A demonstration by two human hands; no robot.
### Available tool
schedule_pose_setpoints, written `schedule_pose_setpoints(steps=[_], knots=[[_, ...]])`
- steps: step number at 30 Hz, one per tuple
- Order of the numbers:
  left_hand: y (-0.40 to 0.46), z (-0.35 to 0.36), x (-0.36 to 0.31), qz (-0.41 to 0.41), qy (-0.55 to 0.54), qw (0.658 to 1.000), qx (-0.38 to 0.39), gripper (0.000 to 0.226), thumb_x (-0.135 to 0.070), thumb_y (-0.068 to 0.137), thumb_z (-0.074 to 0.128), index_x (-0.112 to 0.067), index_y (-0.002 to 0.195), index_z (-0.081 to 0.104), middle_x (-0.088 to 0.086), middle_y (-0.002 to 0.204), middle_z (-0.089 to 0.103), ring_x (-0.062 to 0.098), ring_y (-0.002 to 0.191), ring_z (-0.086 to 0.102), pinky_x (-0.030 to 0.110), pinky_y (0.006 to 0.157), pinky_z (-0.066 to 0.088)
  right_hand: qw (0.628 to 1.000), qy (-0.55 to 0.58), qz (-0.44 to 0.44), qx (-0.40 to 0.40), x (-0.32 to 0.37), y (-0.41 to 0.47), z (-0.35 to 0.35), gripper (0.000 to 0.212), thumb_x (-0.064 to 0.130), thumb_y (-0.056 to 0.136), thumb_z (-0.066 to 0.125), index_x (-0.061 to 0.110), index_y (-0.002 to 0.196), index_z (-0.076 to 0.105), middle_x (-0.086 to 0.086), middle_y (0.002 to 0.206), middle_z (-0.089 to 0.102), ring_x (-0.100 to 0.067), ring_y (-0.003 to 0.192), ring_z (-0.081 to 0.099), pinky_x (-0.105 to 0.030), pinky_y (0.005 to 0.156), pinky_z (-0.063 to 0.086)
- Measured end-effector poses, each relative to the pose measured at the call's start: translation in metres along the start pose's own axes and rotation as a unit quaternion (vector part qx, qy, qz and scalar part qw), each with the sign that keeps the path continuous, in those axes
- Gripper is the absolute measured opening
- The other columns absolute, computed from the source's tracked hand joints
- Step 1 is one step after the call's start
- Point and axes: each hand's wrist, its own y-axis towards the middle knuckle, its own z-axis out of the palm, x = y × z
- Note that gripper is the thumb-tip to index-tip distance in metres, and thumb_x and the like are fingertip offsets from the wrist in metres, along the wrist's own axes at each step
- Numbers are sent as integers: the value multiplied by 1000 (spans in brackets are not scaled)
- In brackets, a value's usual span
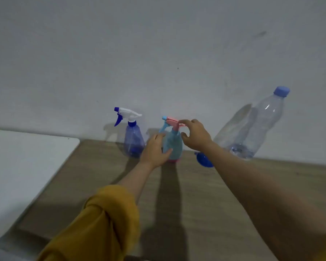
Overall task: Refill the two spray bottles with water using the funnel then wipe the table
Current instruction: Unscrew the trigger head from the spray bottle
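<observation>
A: What do your containers hold?

B: Your big clear water bottle (260,127), blue cap on, stands at about two o'clock from the middle of the table (205,204), against the wall (158,53); water shows pooled near its base, and I cannot tell how high it reaches. The dark blue spray bottle (133,136) with the white trigger head stands upright at eleven o'clock; its see-through body looks mostly empty, though I cannot be sure. The light blue spray bottle (174,144) with the pink head stands just to its right, at twelve o'clock; its contents cannot be read.

A: And the funnel?

B: The blue funnel (204,160) lies on the table at one o'clock, between the light blue spray bottle and the water bottle, partly hidden behind your right forearm.

A: Where are your hands?

B: Your left hand (154,150) wraps the body of the light blue spray bottle from its nine o'clock side, thumb across the front, fingers curled round it. Your right hand (195,135) is at the pink head from the three o'clock side, fingertips on its rear end, thumb spread below near the neck; a half-wide claw that touches more than it clamps.

A: And your arms?

B: Both reach forward, nearly straight. The left one wears a mustard sleeve (102,223) pushed up; the right forearm is bare. A white surface (23,166) adjoins the table at nine o'clock.
</observation>
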Motion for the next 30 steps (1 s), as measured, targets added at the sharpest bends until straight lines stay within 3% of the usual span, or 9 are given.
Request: schedule_pose_setpoints(steps=[5, 9, 13, 17, 22, 28, 30], knots=[[7, 26, 13, -48, -27, 998, -6, 65, -31, 78, 71, -13, 133, 41, 6, 132, 48, 20, 120, 49, 34, 96, 47, 994, 74, -11, -74, -8, 7, 15, 39, 14, 89, 61, 16, 127, 56, -9, 121, 62, -26, 106, 58, -35, 90, 49], [13, 44, 14, -77, -61, 995, -11, 66, -22, 73, 76, -16, 129, 41, 4, 129, 50, 20, 119, 51, 41, 94, 50, 982, 145, -17, -124, -8, 14, 22, 20, 13, 86, 67, 9, 105, 64, -6, 100, 70, -21, 89, 64, -34, 83, 55], [15, 58, 12, -117, -86, 989, -13, 78, -23, 67, 81, -17, 130, 36, 3, 128, 51, 20, 117, 51, 38, 90, 52, 965, 216, 34, -144, -6, 15, 23, 10, 9, 85, 69, 7, 95, 67, -1, 85, 65, -18, 78, 61, -18, 69, 53], [13, 66, 5, -143, -100, 984, -46, 79, -22, 66, 83, -18, 129, 34, 3, 129, 51, 21, 118, 51, 34, 89, 51, 950, 275, 66, -134, -3, 10, 22, 11, 9, 83, 72, 7, 93, 70, -1, 84, 66, -21, 82, 66, -30, 76, 59], [-5, 65, -10, -149, -124, 977, -83, 72, -29, 63, 83, -24, 117, 36, -2, 116, 54, 19, 106, 55, 43, 82, 56, 940, 303, 61, -147, 0, -8, 8, 11, 10, 82, 73, 8, 93, 72, 2, 84, 68, -17, 83, 66, -30, 76, 59], [-43, 49, -37, -110, -130, 980, -104, 72, -32, 61, 84, -18, 117, 40, -2, 116, 49, 11, 98, 49, 22, 69, 49, 925, 348, 48, -147, 1, -44, -18, 8, 11, 82, 73, 13, 90, 72, 2, 82, 69, -25, 86, 70, -31, 75, 59], [-61, 45, -45, -104, -123, 982, -97, 73, -34, 61, 84, -17, 116, 40, -1, 116, 49, 10, 97, 48, 26, 71, 49, 919, 364, 46, -146, 2, -61, -24, 9, 10, 82, 74, 11, 90, 71, -3, 84, 70, -27, 85, 70, -30, 74, 60]])
